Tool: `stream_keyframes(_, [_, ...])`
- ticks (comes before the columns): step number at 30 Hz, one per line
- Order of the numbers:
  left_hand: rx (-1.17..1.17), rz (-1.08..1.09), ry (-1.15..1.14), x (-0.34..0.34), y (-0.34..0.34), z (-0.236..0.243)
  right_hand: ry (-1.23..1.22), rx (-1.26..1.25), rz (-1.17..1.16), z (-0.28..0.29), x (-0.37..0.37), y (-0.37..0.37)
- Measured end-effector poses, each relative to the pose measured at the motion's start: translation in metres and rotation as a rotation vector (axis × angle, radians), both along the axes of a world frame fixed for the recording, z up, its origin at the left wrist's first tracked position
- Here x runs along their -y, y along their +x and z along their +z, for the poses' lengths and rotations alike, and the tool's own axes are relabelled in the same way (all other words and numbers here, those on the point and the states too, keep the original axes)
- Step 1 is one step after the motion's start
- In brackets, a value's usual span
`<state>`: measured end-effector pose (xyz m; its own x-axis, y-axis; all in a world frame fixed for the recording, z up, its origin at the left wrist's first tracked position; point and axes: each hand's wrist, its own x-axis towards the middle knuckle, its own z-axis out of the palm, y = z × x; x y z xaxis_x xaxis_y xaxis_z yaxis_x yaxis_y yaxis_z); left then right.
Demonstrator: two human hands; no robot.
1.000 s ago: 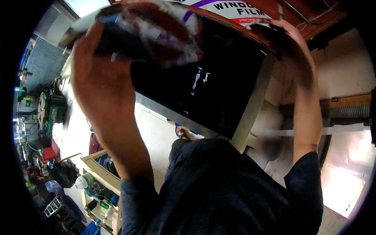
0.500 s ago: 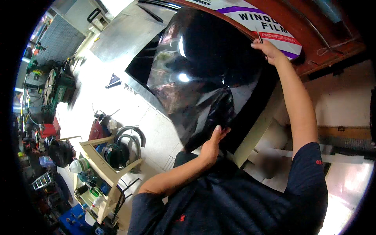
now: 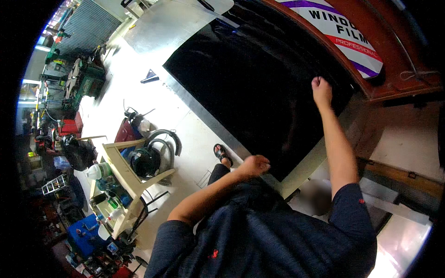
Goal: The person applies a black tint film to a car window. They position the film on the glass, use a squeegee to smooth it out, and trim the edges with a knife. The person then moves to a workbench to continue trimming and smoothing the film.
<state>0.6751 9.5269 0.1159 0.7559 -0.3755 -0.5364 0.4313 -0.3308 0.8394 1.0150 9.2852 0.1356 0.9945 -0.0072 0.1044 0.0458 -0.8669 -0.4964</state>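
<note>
A large sheet of black window film (image 3: 250, 88) lies spread over a light metal-topped table (image 3: 211, 123). My right hand (image 3: 321, 90) is closed over the right side of the film, and whatever its fingers hold is hidden. My left hand (image 3: 254, 167) is curled at the table's near corner, close to the film's lower edge. I cannot make out whether anything is pinched in it. A long, thin translucent strip (image 3: 225, 19) shows at the film's far left edge.
A white, purple and red film box (image 3: 347, 39) sits in a red-brown wooden tray (image 3: 394, 88) at far right. A dark triangular scraper (image 3: 149, 77) lies left of the table. A cream cart (image 3: 134, 185) with bottles and a hose stands to the left. My sandalled foot (image 3: 222, 153) is by the table.
The lifted, shiny film that bulged between my hands now shows as a flat black sheet. My right hand has moved nearer and turned into a fist; the thin tool in it no longer shows.
</note>
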Motion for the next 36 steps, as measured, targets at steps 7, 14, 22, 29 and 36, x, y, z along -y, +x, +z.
stream_keyframes(7, [-0.070, 0.480, -0.017, -0.171, -0.039, -0.071, 0.469, -0.337, 0.051, -0.073, -0.060, -0.200])
stream_keyframes(14, [-0.047, 0.466, 0.154, -0.334, -0.007, -0.045, 0.485, -0.514, -0.222, -0.060, -0.166, -0.305])
stream_keyframes(22, [0.189, 0.460, 0.238, -0.502, 0.047, -0.057, 0.530, -0.531, -0.257, -0.064, -0.284, -0.312])
stream_keyframes(29, [0.406, 0.344, 0.322, -0.544, 0.124, -0.071, 0.493, -0.613, -0.226, -0.074, -0.337, -0.288])
stream_keyframes(36, [0.558, 0.095, 0.522, -0.562, 0.231, -0.012, 0.518, -0.596, -0.264, -0.069, -0.375, -0.251])
